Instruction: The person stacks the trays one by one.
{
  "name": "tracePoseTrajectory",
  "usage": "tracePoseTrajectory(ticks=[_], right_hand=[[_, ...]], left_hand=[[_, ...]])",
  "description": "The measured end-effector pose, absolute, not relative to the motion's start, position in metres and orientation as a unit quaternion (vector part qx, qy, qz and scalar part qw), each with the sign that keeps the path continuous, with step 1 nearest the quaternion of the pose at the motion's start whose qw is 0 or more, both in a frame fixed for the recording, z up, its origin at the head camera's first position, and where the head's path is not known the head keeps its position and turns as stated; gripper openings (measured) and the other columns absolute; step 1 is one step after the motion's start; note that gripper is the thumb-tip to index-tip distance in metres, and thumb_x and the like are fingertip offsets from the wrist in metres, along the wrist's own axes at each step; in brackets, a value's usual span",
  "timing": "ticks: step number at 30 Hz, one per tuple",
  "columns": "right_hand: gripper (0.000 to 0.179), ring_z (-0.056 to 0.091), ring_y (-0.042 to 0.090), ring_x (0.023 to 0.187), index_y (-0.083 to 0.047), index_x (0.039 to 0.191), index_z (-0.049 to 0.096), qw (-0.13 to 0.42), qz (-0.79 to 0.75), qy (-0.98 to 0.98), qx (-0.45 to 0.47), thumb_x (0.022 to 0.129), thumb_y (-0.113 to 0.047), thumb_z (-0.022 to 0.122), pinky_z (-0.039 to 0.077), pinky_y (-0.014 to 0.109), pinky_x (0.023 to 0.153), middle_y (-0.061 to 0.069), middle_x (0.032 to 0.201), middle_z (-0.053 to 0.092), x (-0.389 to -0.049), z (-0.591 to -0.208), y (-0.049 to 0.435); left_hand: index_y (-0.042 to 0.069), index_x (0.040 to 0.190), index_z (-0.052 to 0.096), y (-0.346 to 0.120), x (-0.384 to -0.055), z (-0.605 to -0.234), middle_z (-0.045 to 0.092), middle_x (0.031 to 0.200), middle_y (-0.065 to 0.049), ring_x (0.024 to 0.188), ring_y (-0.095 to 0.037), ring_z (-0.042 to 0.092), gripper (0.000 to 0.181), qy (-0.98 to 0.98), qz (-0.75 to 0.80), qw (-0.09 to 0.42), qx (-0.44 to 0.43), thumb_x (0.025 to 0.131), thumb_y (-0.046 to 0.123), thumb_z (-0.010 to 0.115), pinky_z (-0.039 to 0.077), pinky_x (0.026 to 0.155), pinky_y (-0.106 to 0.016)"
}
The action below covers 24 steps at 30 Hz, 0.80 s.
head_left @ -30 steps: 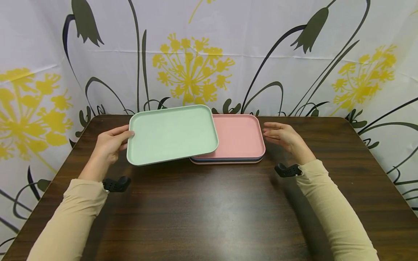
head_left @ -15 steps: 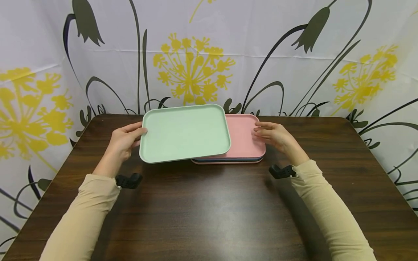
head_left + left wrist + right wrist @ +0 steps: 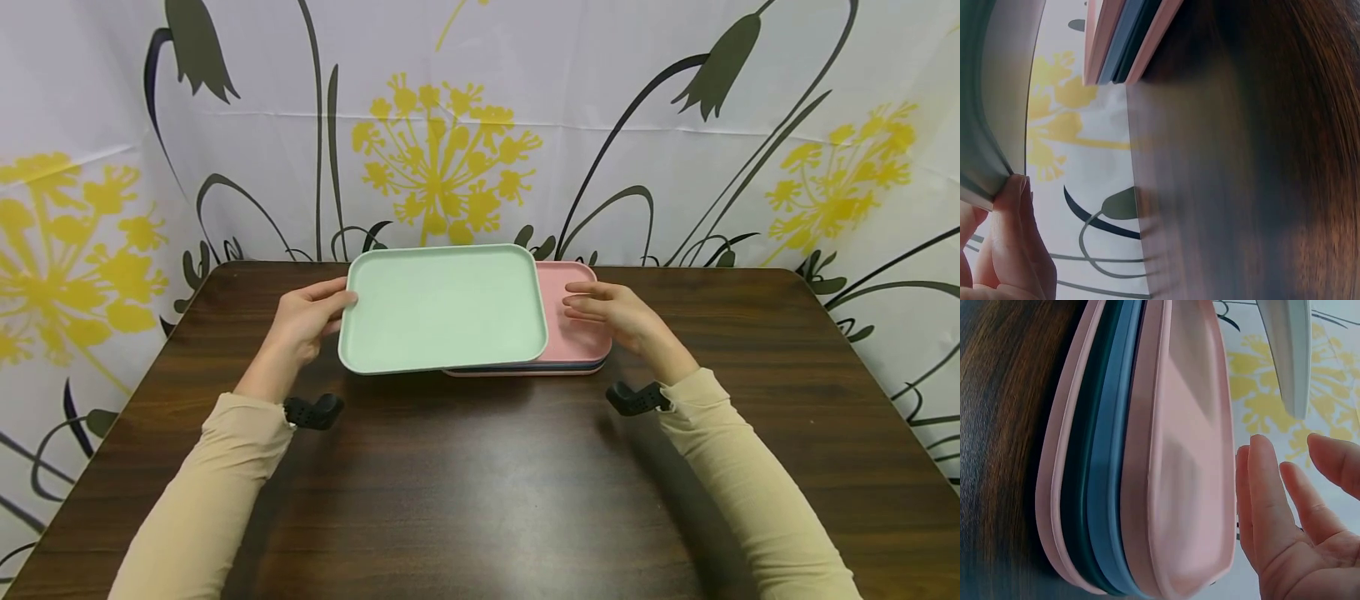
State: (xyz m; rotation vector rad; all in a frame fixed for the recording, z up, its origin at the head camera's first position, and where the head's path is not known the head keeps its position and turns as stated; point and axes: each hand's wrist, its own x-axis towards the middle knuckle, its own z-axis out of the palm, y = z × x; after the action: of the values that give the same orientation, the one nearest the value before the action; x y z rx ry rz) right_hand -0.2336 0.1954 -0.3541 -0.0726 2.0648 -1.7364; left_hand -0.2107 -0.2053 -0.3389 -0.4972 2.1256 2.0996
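Note:
A light green rectangular tray (image 3: 444,308) hangs above the table, slightly tilted, its right part over a stack of trays. My left hand (image 3: 306,321) pinches its left short edge, thumb on top and fingers beneath, as the left wrist view also shows. The stack's top is a pink tray (image 3: 572,317); in the right wrist view a blue tray (image 3: 1105,487), a dark green tray (image 3: 1075,506) and another pink tray (image 3: 1047,506) lie under it. My right hand (image 3: 618,317), fingers extended and apart, hovers above the stack's right end, holding nothing, a gap away from the green tray.
The dark brown wooden table (image 3: 480,483) carries the stack near its far edge. Behind the table hangs a white curtain (image 3: 600,100) with yellow and grey-green flowers. A black wrist camera (image 3: 313,412) sits at each cuff.
My left hand has carried the green tray to the right, further over the stack, and it has become more level. My right hand has moved left, from beside the stack to above its right end.

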Motion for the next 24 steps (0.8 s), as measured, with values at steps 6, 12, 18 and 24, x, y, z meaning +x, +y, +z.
tracePoseTrajectory(ticks=[6, 12, 18, 24], right_hand=[[0.050, 0.062, 0.006, 0.102, 0.002, 0.145, 0.034, 0.233, -0.619, 0.750, -0.024, 0.100, -0.013, 0.047, 0.050, 0.029, 0.102, 0.023, 0.140, 0.047, -0.232, -0.353, 0.190], [0.051, 0.062, 0.002, 0.096, 0.002, 0.146, 0.030, 0.243, -0.629, 0.738, -0.031, 0.100, -0.013, 0.046, 0.050, 0.034, 0.103, 0.008, 0.123, 0.056, -0.231, -0.352, 0.186], [0.052, 0.063, 0.001, 0.091, 0.002, 0.147, 0.029, 0.250, -0.639, 0.726, -0.034, 0.099, -0.007, 0.047, 0.055, 0.032, 0.096, -0.007, 0.104, 0.063, -0.229, -0.351, 0.182], [0.057, 0.064, 0.001, 0.088, 0.001, 0.148, 0.026, 0.254, -0.642, 0.723, -0.037, 0.096, -0.002, 0.049, 0.058, 0.024, 0.085, 0.018, 0.133, 0.052, -0.228, -0.348, 0.181]], left_hand=[[-0.004, 0.140, 0.043, -0.198, -0.212, -0.341, 0.061, 0.075, 0.020, 0.062, 0.006, 0.063, 0.056, 0.708, 0.687, 0.060, -0.151, 0.089, 0.007, 0.063, 0.056, 0.057, -0.011], [-0.003, 0.139, 0.045, -0.192, -0.214, -0.345, 0.058, 0.082, 0.017, 0.064, 0.007, 0.063, 0.054, 0.719, 0.676, 0.065, -0.147, 0.090, 0.008, 0.063, 0.056, 0.059, -0.011], [-0.001, 0.138, 0.047, -0.186, -0.216, -0.347, 0.057, 0.093, 0.010, 0.064, 0.007, 0.063, 0.052, 0.724, 0.669, 0.069, -0.153, 0.090, 0.010, 0.063, 0.056, 0.061, -0.011], [-0.002, 0.138, 0.048, -0.183, -0.217, -0.348, 0.059, 0.084, 0.013, 0.062, 0.007, 0.063, 0.052, 0.716, 0.677, 0.066, -0.156, 0.089, 0.009, 0.063, 0.056, 0.059, -0.011]])
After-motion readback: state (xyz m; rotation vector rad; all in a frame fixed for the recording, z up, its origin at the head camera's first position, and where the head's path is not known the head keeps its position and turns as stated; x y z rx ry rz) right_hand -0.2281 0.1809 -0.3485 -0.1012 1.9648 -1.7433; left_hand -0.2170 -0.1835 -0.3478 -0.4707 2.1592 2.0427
